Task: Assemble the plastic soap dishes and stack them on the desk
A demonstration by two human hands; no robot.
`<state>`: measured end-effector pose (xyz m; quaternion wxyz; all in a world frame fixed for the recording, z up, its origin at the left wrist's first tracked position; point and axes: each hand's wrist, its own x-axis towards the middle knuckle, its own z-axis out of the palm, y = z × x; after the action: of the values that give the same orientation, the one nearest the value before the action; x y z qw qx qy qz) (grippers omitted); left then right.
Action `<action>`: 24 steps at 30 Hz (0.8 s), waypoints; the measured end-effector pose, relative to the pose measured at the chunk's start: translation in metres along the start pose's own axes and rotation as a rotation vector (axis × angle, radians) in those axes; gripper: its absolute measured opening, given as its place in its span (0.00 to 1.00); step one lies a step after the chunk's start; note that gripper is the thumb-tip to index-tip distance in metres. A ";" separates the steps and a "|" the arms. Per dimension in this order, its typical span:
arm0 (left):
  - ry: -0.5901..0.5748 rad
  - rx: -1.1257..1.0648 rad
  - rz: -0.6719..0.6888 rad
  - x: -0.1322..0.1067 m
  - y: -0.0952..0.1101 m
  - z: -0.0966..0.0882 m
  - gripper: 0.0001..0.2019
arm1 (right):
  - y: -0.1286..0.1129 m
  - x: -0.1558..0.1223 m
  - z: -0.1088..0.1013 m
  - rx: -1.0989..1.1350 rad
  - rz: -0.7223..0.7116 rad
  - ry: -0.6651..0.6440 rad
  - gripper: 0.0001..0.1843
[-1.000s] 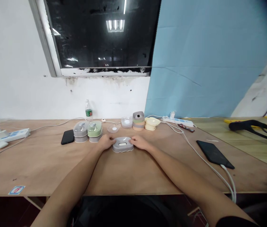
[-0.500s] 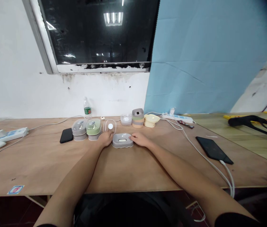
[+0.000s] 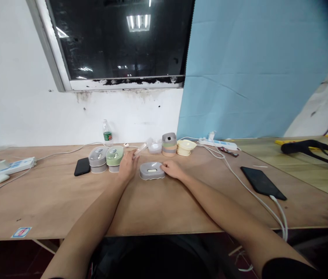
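My left hand (image 3: 128, 164) grips a clear plastic lid (image 3: 140, 149), tilted up on edge above the table. With its fingers closed on the near right side, my right hand (image 3: 172, 169) holds a grey oval box (image 3: 152, 171) that has a pale oblong slot on top and rests on the table. Left of my left hand stand a green-topped box (image 3: 114, 155) and a grey box (image 3: 97, 157), each with a clear cover. Behind the held box are a clear lid stack (image 3: 154, 146), a stack of grey, green and tan trays (image 3: 169, 144) and cream-coloured trays (image 3: 185, 147).
A black phone (image 3: 82, 166) lies left of the boxes, and a larger dark phone (image 3: 263, 183) with a cable is at the right. Power strips (image 3: 8, 169) sit left and back right. A plastic bottle (image 3: 107, 131) stands by the wall. White cables (image 3: 233, 172) cross the table.
My left hand has raised the clear lid from lying against the table to a tilted, edge-on position. The grey oval box is nearly where it was, with my right hand still on it.
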<state>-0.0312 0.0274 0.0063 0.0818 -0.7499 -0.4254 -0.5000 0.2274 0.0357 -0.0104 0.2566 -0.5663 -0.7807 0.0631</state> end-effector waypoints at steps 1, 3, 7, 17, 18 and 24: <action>0.025 -0.040 0.008 0.000 0.002 -0.001 0.19 | -0.001 0.000 -0.001 0.025 0.009 0.044 0.17; 0.051 -0.110 -0.001 0.000 0.007 -0.002 0.22 | -0.002 -0.001 -0.005 0.116 0.028 0.164 0.17; -0.014 -0.211 -0.120 0.000 0.016 -0.003 0.23 | -0.008 -0.006 -0.014 0.333 -0.030 0.257 0.27; -0.331 -0.229 -0.441 0.001 0.008 0.013 0.24 | -0.014 -0.005 -0.005 0.304 -0.089 0.218 0.24; -0.367 -0.177 -0.427 -0.001 0.006 0.014 0.24 | -0.012 -0.004 -0.005 0.266 -0.124 0.222 0.25; -0.541 -0.041 -0.366 -0.009 0.002 0.012 0.23 | 0.000 -0.002 0.000 0.305 -0.297 0.025 0.29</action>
<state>-0.0223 0.0277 -0.0060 -0.1406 -0.7681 -0.5492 -0.2976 0.2276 0.0337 -0.0112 0.3556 -0.4003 -0.8337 0.1349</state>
